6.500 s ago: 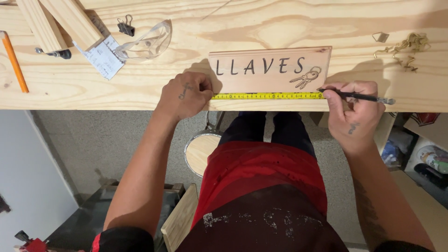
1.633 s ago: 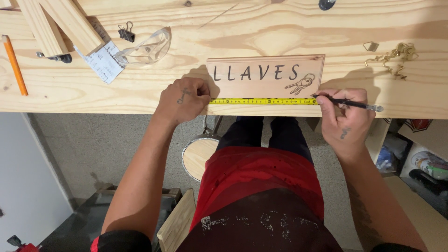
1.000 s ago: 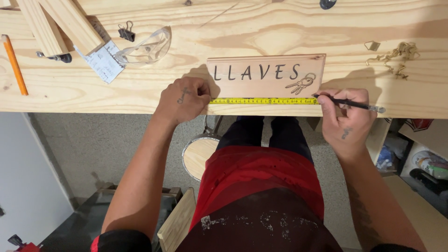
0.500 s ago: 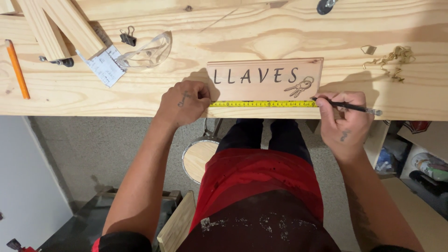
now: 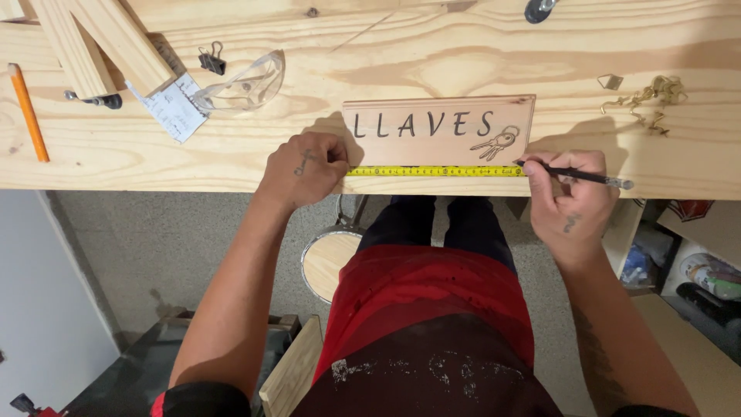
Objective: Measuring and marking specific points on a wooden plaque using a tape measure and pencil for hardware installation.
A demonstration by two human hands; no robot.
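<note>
Head view, the only one I have. My left hand (image 5: 305,166) rests fisted on the table (image 5: 463,54), its grip closed down on the near end of a yellow measuring tape (image 5: 436,171), pinning it flat. The tape runs from that hand rightward along the near edge of a small wooden plaque (image 5: 440,127), touching or just beside that edge; I cannot tell which. My right hand (image 5: 571,201) has its grip pinched on a dark pencil (image 5: 575,175), the point meeting the far end of the tape, just off the plaque's lower right corner.

Handling, as I judge it: the plaque is a thin, stiff board, light, liable to slide on the smooth table unless pressed from above; best taken by its short ends or long edges, clear of the lettered face. The tape is thin and springy and would likely shift if the left grip eased.

Beyond the left grip, further up the table: clear safety glasses (image 5: 243,77), a black binder clip (image 5: 210,59), a paper slip (image 5: 174,108) and an orange pencil (image 5: 28,112). Beyond the right grip lie small brass hooks (image 5: 644,99).
</note>
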